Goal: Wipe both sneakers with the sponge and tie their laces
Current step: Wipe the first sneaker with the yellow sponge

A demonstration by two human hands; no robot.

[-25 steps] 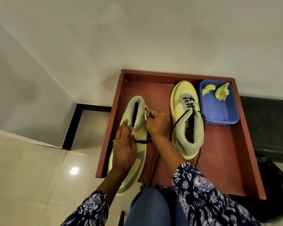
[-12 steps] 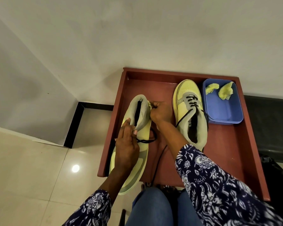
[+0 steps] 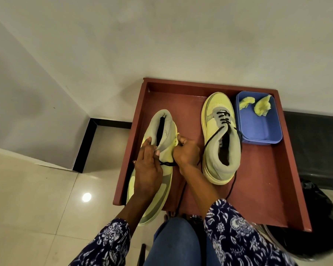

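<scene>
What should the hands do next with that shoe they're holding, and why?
Probably rub the yellow sponge a little further along the side of the left sneaker. The right hand pinches the sponge against the shoe near its collar, and the left hand holds the shoe steady. The lace hangs loose, and the other sneaker is untied too, so tying likely comes later.

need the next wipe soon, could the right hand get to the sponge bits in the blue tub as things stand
Probably yes, once freed: the right hand is pinching a yellow piece at the left sneaker. The sponge pieces lie uncovered in the open blue tub, beyond the right sneaker.
</scene>
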